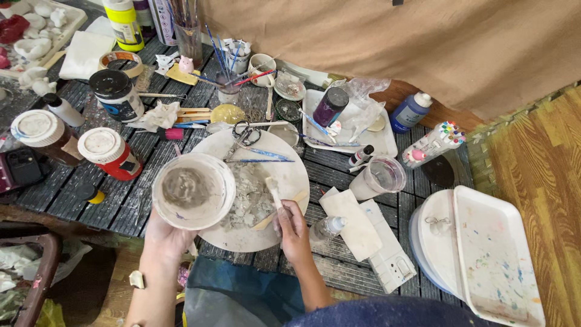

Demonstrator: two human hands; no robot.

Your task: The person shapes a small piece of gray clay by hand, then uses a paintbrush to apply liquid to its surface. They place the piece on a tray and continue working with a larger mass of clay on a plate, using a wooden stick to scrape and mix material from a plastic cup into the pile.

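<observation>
Head view looks down on a dark slatted desk [145, 175] crowded with craft supplies. Largest near the hands is a round white board [290, 175], smeared with grey clay, lying just ahead of the right hand [295, 231]. Beyond the right hand's outer side are two white trays: one stacked at the desk's near corner [496, 260], one farther off [387, 142] with a dark purple bottle [330, 106] on it. The left hand [163, 237] cups a white bowl [192, 191] from below; the bowl, coated inside with grey paste, overlaps the board's left edge. The right hand is closed around a pale stick [273, 191], its tip caked with clay and pointing toward the bowl; a second, wooden stick [281, 211] lies on the board under the fingers. Ahead of the left hand stand three jars with white or black lids: red [109, 154], brown [45, 134], black-lidded [116, 94]. Just outside the right hand lie a folded white cloth [351, 221] and a small clear bottle [327, 228], with a cloudy plastic cup [379, 177] farther ahead. Scissors [244, 134] and a blue brush [260, 160] rest on the board's far edge, beyond both hands.
</observation>
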